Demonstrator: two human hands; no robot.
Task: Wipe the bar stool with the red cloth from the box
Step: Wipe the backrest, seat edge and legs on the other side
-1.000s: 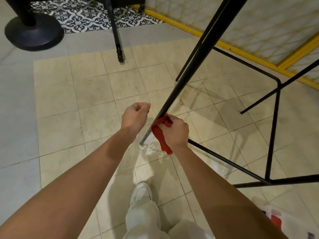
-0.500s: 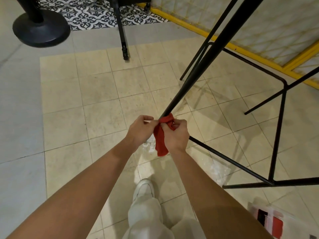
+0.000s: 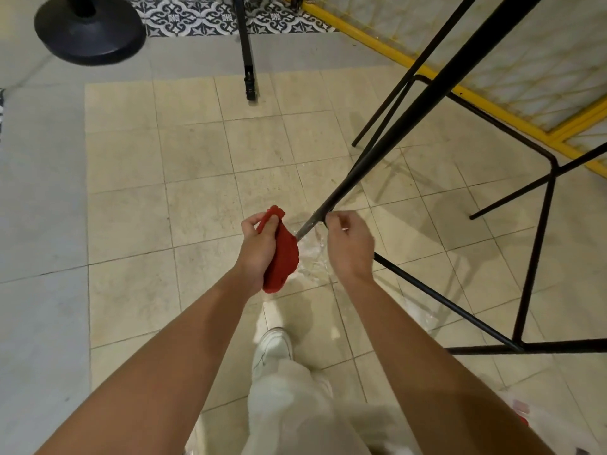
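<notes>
The bar stool is a black metal frame; one slanted leg (image 3: 387, 139) runs down from the top right to the floor between my hands. My left hand (image 3: 259, 247) grips the bunched red cloth (image 3: 284, 257), which hangs just left of the leg's lower end. My right hand (image 3: 349, 244) is on the other side of the leg, its thumb and forefinger closed on the leg near the bottom. A low crossbar (image 3: 443, 300) of the stool runs off behind my right wrist.
Wet streaks shine on the beige tiles (image 3: 312, 257) under the leg. A black round stand base (image 3: 88, 27) and another black leg (image 3: 248, 57) stand at the back. A yellow-framed screen (image 3: 492, 106) runs along the right. My white shoe (image 3: 274, 346) is below my hands. A white and red box (image 3: 522, 418) lies at bottom right.
The red cloth has passed from my right hand to my left hand and come off the leg. My right hand has let go of it and now pinches the bare leg.
</notes>
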